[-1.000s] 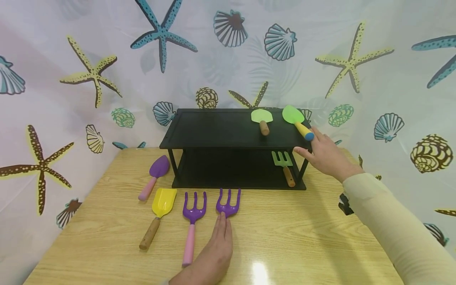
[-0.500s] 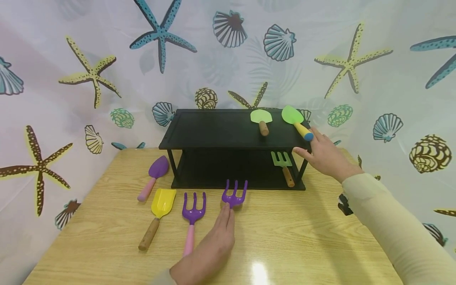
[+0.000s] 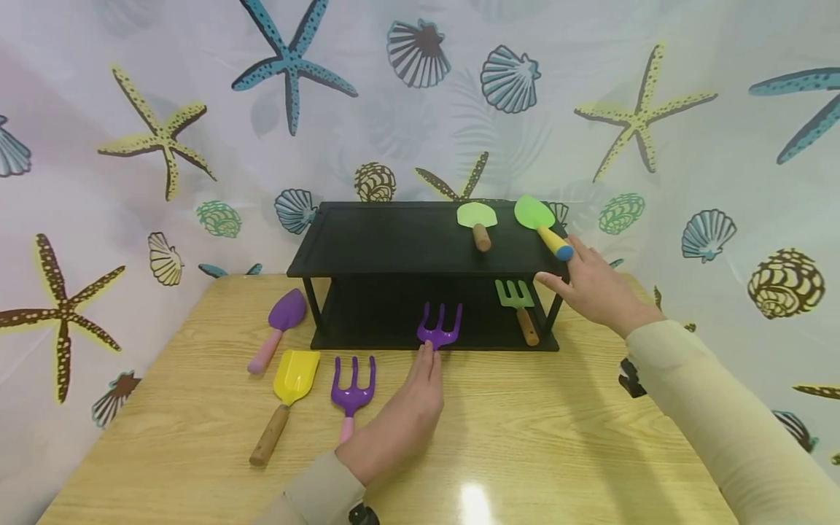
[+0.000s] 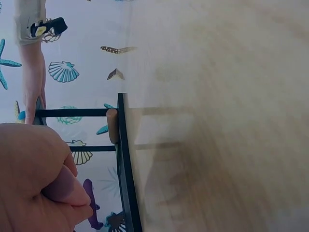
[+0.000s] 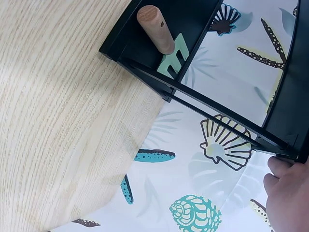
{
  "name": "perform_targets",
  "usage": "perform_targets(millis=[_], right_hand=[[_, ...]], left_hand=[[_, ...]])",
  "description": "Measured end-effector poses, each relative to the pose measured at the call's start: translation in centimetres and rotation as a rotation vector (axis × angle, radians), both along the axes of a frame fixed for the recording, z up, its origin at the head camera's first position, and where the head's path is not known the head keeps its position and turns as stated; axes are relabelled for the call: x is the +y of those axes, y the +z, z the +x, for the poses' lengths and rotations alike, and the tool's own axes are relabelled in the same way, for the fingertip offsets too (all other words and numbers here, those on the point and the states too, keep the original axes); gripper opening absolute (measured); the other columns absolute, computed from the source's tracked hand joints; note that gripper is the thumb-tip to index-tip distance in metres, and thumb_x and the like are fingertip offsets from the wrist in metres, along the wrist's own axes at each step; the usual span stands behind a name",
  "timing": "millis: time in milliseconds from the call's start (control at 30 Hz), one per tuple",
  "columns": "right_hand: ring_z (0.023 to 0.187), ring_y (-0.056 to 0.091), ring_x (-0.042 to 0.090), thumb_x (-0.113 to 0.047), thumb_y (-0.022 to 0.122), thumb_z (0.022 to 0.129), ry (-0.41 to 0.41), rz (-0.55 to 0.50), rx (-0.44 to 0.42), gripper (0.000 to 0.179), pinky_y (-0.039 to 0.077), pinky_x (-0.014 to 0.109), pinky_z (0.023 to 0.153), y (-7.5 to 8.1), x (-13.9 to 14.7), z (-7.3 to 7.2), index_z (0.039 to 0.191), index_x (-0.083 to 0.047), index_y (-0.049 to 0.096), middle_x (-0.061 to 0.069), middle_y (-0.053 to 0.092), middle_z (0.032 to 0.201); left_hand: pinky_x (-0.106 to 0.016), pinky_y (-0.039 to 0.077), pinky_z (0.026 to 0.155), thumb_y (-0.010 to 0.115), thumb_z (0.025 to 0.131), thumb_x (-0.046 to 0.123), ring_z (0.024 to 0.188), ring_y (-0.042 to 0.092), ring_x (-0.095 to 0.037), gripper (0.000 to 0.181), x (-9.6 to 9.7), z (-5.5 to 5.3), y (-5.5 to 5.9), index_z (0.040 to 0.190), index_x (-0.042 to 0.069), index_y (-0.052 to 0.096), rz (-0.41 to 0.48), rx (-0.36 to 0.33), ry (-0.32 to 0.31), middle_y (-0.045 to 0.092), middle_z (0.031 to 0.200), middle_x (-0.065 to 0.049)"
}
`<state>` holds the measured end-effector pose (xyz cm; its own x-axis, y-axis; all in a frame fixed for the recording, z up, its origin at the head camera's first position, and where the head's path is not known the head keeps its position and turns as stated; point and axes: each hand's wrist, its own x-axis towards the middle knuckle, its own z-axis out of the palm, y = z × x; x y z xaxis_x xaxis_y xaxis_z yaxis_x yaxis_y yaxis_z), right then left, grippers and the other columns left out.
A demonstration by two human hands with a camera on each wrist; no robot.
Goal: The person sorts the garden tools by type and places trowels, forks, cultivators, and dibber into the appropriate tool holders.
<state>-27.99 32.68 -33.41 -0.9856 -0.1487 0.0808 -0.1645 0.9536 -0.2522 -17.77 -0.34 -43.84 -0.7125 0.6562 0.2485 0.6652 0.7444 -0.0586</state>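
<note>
My left hand (image 3: 413,394) grips the pink handle (image 4: 70,188) of a purple hand fork (image 3: 438,335). The handle is hidden in the head view. Its tines point away from me, above the front of the lower tier of a black two-tier shelf (image 3: 387,240). At the shelf's upper right corner, my right hand (image 3: 593,288) holds the edge, thumb along the front and fingers at the side. Beside these fingers, a green trowel with a yellow handle (image 3: 550,237) lies on top. A second trowel (image 3: 477,217), pale green with a wooden handle, lies left of it.
A green hand fork (image 3: 518,299) lies at the lower tier's right end. Left on the wooden table (image 3: 525,437) are a purple trowel (image 3: 286,310), a yellow scoop (image 3: 295,375) and another purple fork (image 3: 353,394). Patterned cloth (image 3: 407,131) hangs behind.
My left hand has moved the purple fork forward from over the table to the shelf's lower tier. My right hand keeps its place at the corner. The head view has shifted slightly.
</note>
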Motion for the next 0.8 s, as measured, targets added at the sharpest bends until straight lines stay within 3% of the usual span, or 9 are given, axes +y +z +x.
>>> perform_targets(millis=[200, 333, 500, 633, 800], right_hand=[[0.144, 0.013, 0.059, -0.073, 0.032, 0.095, 0.002, 0.004, -0.002, 0.103, 0.019, 0.071, 0.115, 0.0, 0.0, 0.0, 0.153, 0.011, 0.017, 0.025, -0.005, 0.165], [0.144, 0.014, 0.060, -0.073, 0.032, 0.095, 0.002, 0.011, 0.002, 0.103, 0.020, 0.071, 0.115, 0.0, 0.0, 0.1, 0.152, 0.012, 0.019, 0.025, -0.005, 0.165], [0.144, 0.013, 0.059, -0.073, 0.031, 0.095, 0.000, 0.015, 0.001, 0.103, 0.020, 0.071, 0.115, -0.1, 0.0, 0.2, 0.153, 0.011, 0.015, 0.024, -0.006, 0.165], [0.145, 0.012, 0.058, -0.073, 0.031, 0.095, -0.004, 0.015, 0.002, 0.103, 0.019, 0.070, 0.115, -0.2, 0.1, 0.2, 0.155, 0.009, 0.011, 0.024, -0.006, 0.165], [0.146, 0.012, 0.056, -0.073, 0.032, 0.095, -0.004, 0.007, 0.000, 0.103, 0.020, 0.070, 0.115, -0.2, 0.2, 0.0, 0.155, 0.008, 0.009, 0.023, -0.005, 0.166]], left_hand=[[-0.043, 0.036, 0.116, 0.036, 0.098, -0.014, 0.143, 0.035, -0.047, 0.045, 1.0, -1.8, 0.2, 0.143, -0.018, 0.035, -0.057, 0.082, -0.003, 0.033, 0.150, -0.039], [-0.045, 0.034, 0.118, 0.037, 0.096, -0.016, 0.142, 0.036, -0.049, 0.045, 1.9, -3.4, 0.1, 0.141, -0.020, 0.036, -0.042, 0.073, -0.004, 0.034, 0.148, -0.040], [-0.045, 0.035, 0.118, 0.042, 0.095, -0.013, 0.140, 0.040, -0.048, 0.045, 2.8, -5.0, 0.0, 0.139, -0.020, 0.039, -0.088, 0.109, 0.004, 0.039, 0.146, -0.040], [-0.045, 0.038, 0.116, 0.037, 0.095, -0.012, 0.136, 0.045, -0.046, 0.042, 3.2, -6.0, -0.2, 0.136, -0.020, 0.043, -0.100, 0.187, -0.011, 0.045, 0.141, -0.039], [-0.041, 0.046, 0.111, 0.013, 0.093, -0.010, 0.128, 0.057, -0.040, 0.055, 3.8, -7.3, -0.6, 0.129, -0.016, 0.054, -0.174, 0.389, -0.011, 0.058, 0.130, -0.031]])
